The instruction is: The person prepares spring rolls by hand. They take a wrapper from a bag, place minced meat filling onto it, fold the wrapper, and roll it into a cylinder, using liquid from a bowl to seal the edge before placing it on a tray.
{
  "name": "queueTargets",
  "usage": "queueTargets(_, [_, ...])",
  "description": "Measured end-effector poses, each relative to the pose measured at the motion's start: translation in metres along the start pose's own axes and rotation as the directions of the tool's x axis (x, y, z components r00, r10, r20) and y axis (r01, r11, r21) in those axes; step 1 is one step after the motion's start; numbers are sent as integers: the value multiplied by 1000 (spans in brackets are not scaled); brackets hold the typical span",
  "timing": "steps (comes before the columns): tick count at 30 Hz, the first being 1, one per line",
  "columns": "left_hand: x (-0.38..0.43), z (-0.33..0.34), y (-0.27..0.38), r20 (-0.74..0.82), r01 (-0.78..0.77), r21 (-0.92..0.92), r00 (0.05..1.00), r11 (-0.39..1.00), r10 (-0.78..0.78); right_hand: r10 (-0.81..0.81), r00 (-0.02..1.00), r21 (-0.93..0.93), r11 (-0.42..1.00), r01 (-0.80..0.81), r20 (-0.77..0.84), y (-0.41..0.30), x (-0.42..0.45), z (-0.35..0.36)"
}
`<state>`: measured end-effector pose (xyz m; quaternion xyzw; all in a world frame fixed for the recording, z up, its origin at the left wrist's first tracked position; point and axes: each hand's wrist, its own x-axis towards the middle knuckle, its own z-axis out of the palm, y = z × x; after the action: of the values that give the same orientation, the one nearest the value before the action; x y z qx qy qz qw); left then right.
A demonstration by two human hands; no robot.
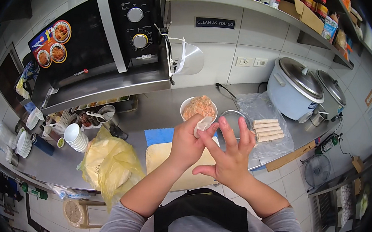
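My left hand [188, 142] is closed around a pale rolled wrapper [202, 125], whose end shows above the fist. Beside it, my right hand [231, 149] has its fingers spread, with the index finger near the roll. Both hands are raised over a cream cutting board [159, 156] lying on a blue cloth [161, 136]. Behind them stands a white bowl of orange-pink minced filling [201, 107], and to its right a round dish of clear liquid [228, 119]. Several finished rolls [267, 130] lie side by side on a clear plastic sheet [256, 105]. A yellow plastic bag [115, 163] holds round pale wrappers [97, 164].
A microwave oven [90, 34] sits on a raised steel shelf [108, 92] at the left. Two rice cookers [291, 92] stand back right. Stacked white bowls [76, 138], a dark blue bottle [42, 145] and a steel container [108, 114] occupy the left of the steel counter [133, 111].
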<state>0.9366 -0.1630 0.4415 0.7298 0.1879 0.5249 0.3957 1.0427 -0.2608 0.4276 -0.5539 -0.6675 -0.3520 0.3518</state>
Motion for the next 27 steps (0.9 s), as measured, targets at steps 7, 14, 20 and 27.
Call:
queueTargets(7, [-1,2,-17,39,-103,187,994,977,97,-11,995,-195,980,30,95,-11,26,-8])
queueTargets(14, [-5,0,-12,51,-89,108,995,990,84,90,943,338,919,-202,319,10,53,-28])
queueTargets(20, [-3,-6,3,182,-17,-15,983,1000,19,57,983,407,905,-125,174,36,34,-25])
queueTargets(27, [-3,-10,-4,275,-78,-26,958,997,82,-167,954,56,986,158,249,15,47,-40])
